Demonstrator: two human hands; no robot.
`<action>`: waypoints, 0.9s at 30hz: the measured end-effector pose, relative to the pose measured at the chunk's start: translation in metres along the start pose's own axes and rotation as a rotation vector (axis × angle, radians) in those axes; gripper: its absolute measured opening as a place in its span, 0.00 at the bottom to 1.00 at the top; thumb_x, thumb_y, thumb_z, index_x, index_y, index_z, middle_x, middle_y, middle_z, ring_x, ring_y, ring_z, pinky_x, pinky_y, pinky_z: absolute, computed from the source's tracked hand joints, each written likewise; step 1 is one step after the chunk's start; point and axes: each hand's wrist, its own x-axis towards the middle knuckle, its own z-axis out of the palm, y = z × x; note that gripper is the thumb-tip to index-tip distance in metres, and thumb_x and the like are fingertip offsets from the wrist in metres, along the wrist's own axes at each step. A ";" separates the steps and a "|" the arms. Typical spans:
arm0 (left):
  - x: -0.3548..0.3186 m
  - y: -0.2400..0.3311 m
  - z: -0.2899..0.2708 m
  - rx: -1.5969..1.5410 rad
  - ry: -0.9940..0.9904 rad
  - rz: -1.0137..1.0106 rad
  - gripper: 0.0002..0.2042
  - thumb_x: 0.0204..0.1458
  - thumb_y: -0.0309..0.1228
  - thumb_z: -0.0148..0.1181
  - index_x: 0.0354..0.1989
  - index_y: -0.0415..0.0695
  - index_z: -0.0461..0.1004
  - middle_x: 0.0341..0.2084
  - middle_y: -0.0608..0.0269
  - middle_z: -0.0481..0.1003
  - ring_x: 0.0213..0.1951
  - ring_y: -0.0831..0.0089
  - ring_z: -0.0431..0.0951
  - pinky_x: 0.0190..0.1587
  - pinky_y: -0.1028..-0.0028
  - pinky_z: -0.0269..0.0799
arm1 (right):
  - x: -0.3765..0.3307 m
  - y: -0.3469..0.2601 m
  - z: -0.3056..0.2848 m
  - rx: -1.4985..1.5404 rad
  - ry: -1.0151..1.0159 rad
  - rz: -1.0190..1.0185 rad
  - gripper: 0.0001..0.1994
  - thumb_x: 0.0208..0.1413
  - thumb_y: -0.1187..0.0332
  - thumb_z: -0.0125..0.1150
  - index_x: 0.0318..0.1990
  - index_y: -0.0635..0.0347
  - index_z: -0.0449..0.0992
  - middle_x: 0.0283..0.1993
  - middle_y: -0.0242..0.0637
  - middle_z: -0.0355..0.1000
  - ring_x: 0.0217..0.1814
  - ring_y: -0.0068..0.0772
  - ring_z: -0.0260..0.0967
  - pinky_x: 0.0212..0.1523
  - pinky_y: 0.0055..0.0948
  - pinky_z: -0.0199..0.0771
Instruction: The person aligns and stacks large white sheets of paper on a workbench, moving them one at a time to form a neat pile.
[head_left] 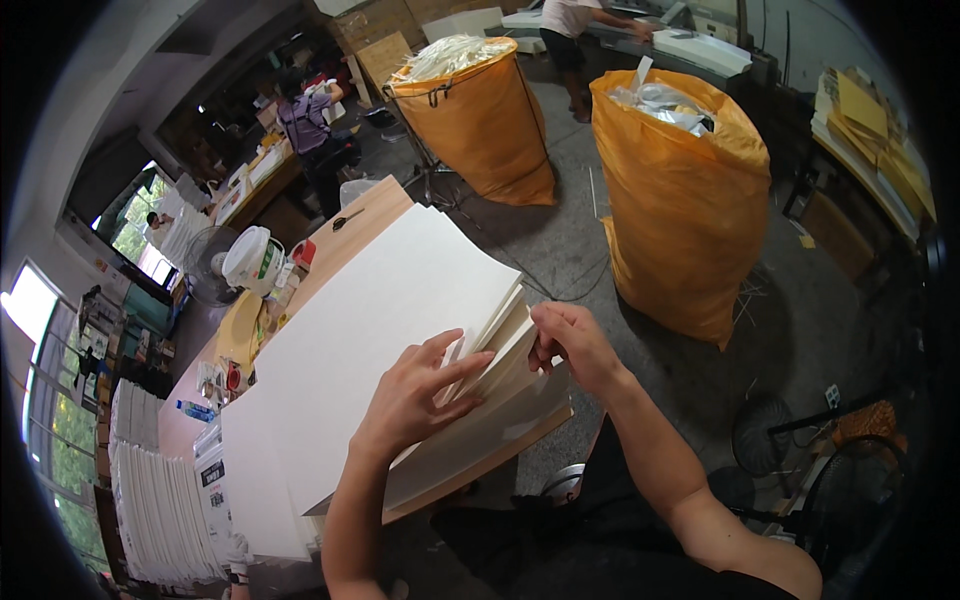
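Note:
Large white paper sheets [360, 300] lie stacked on the wooden table in front of me, their right edges fanned apart and bent up. My left hand [412, 392] rests over this edge with its fingers spread, the fingertips touching the raised sheets. At the fanned edge, my right hand [575, 348] is closed, thumb and fingers pinching the sheets' corner. How many sheets it grips is hidden. Beneath the lifted part, more pale sheets reach the table's near edge.
Two large orange sacks [685, 200] [480, 130] stand beyond the table. A white bucket [253, 262], scissors [347, 219] and a bottle [195, 410] sit along its left side. Stacked white sheets [165, 510] stand lower left, a black fan [850, 490] lower right. Other people work farther back.

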 end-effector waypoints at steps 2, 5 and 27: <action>0.000 0.003 0.000 0.028 0.000 -0.017 0.28 0.52 0.26 0.70 0.62 0.65 0.79 0.66 0.49 0.70 0.57 0.50 0.79 0.56 0.59 0.81 | 0.001 -0.001 0.002 -0.048 -0.005 -0.036 0.17 0.70 0.59 0.60 0.27 0.54 0.69 0.22 0.28 0.69 0.25 0.23 0.74 0.25 0.23 0.69; 0.002 0.007 0.006 0.065 0.026 -0.033 0.27 0.55 0.23 0.64 0.63 0.65 0.78 0.68 0.47 0.68 0.57 0.48 0.79 0.56 0.58 0.81 | 0.000 0.007 0.007 -0.603 0.121 -0.289 0.17 0.69 0.61 0.60 0.26 0.53 0.69 0.21 0.28 0.69 0.24 0.23 0.74 0.24 0.23 0.69; -0.003 0.003 0.012 0.049 0.127 -0.015 0.22 0.57 0.27 0.66 0.59 0.62 0.78 0.66 0.48 0.70 0.53 0.51 0.81 0.53 0.59 0.81 | 0.002 0.011 0.011 -0.719 0.171 -0.280 0.17 0.68 0.61 0.61 0.26 0.56 0.72 0.21 0.31 0.72 0.23 0.25 0.75 0.23 0.22 0.69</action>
